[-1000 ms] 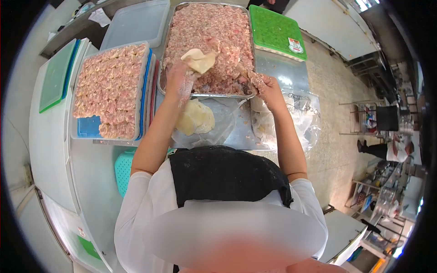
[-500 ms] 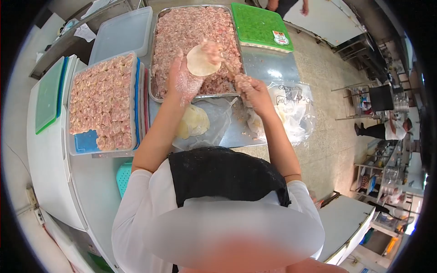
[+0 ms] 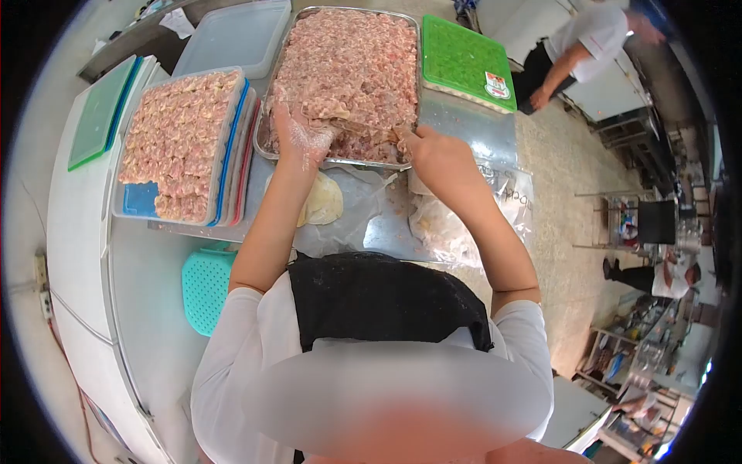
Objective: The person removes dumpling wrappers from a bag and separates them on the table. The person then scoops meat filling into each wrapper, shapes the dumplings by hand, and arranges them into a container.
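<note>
A large metal tray (image 3: pixel 413 85) is heaped with minced meat (image 3: pixel 348 54). My left hand (image 3: pixel 304 138), dusted white, is over the tray's lower left, around a small meat-covered piece; its wrapper is mostly hidden. My right hand (image 3: pixel 442 166) grips a thin tool (image 3: pixel 363 126) that reaches across the meat to the left hand. Round pale dough wrappers (image 3: pixel 321 201) lie on clear plastic below the tray. To the left, a clear-walled container (image 3: pixel 242 100) holds rows of filled pieces (image 3: pixel 182 139), with a blue corner bare of them.
A green-lidded box (image 3: pixel 468 62) is at the tray's right and a translucent lid (image 3: pixel 232 39) at its left. A plastic bag (image 3: pixel 456 232) lies near my right forearm. A teal basket (image 3: pixel 207 292) is lower left. One person (image 3: pixel 583 46) stands upper right, another (image 3: pixel 674 278) farther off.
The round wrapper that lay open on my left hand no longer shows flat. The tool now spans to that hand with less meat on it. A person has come into view at the upper right.
</note>
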`<act>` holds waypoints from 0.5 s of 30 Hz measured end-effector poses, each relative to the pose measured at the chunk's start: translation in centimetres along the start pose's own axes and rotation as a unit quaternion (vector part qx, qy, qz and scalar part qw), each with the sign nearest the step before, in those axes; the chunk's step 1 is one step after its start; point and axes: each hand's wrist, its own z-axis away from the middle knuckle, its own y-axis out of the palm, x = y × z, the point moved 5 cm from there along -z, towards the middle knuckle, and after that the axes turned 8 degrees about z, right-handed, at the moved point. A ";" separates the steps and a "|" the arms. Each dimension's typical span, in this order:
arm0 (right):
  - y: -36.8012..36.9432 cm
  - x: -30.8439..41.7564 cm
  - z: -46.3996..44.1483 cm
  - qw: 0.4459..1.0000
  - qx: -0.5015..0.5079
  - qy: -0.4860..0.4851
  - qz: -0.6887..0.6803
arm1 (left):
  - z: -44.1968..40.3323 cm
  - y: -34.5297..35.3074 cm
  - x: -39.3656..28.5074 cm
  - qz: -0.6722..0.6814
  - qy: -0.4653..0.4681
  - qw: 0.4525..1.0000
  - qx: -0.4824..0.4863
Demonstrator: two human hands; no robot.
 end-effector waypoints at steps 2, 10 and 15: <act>0.7 0.7 -0.1 0.998 -0.040 -0.038 -0.032 | -1.5 -2.1 -0.1 0.007 0.004 1.000 0.002; 3.1 -6.5 -1.5 0.898 -0.192 -0.171 -0.358 | 1.8 1.3 0.9 -0.253 -0.023 0.954 0.158; 4.1 -7.6 -1.4 0.898 0.123 -0.066 -0.418 | 4.2 5.5 -0.2 -0.650 0.215 0.694 0.223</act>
